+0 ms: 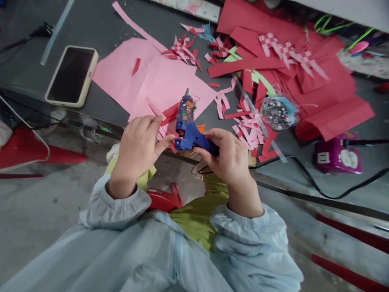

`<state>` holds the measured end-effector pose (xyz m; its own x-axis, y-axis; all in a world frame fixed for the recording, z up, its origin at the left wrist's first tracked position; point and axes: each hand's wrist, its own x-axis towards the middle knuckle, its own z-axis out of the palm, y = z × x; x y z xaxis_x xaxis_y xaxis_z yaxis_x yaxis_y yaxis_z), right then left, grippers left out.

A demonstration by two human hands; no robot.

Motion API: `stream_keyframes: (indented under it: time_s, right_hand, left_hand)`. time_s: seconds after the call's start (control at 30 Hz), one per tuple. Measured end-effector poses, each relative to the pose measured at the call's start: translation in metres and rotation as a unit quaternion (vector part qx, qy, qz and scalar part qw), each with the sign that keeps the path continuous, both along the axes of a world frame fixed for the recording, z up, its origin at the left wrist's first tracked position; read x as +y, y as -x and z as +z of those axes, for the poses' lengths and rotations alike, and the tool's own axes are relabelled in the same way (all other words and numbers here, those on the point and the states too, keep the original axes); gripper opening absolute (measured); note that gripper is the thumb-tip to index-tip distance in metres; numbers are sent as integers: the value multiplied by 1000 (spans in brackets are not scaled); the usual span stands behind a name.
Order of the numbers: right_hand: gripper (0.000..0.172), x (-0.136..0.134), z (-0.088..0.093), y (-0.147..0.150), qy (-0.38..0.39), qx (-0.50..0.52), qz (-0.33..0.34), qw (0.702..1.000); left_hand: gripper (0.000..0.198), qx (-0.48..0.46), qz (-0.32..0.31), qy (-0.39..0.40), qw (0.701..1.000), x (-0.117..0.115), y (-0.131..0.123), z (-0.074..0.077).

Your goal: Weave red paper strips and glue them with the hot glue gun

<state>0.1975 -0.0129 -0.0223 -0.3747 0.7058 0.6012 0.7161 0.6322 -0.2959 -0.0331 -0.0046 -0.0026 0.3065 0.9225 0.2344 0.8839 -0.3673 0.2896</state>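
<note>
A blue hot glue gun [190, 136] points away from me over the table edge, its clear front barrel smeared with bits of colour. My right hand [227, 156] is closed around its handle. Beside the gun's rear end is my left hand [138, 142], thumb stretched out to the gun and apart from the bent fingers. Whether the thumb presses on it I cannot tell. Red and pink paper strips [170, 113] show behind the left fingers and the gun. Pink paper sheets [170, 77] lie just beyond.
A phone [71, 75] lies at the left, near a clear glue stick [56, 34]. Red paper sheets [319, 81], cut strips [251, 127] and woven paper fish [285, 50] cover the right side. A clear ball-like container [279, 112] and a purple box [337, 156] with a black cable sit there too.
</note>
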Motion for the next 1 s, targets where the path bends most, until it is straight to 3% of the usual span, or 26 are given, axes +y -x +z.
stream_keyframes:
  time_s: [0.1,0.17,0.27,0.47,0.67,1.0]
  right_hand:
    - [46,-2,3,-4,82,65,-11,994]
    - [41,-4,4,-7,137,136,-1,981]
    - [26,-6,5,-12,202,247,44,947]
    - [33,-2,12,-10,354,303,119,877]
    - [34,-1,16,-2,402,335,123,843]
    - [37,-1,14,-8,412,310,108,850]
  left_hand:
    - [47,13,12,-2,1000,0,-2,0]
    - [42,22,17,0,1000,0,-3,0]
    - [38,35,14,5,999,1,-4,-1]
    - [40,34,10,12,999,0,-3,-1]
    - [40,17,10,22,1000,0,-4,-1]
    - [40,18,6,19,1000,0,-5,-2]
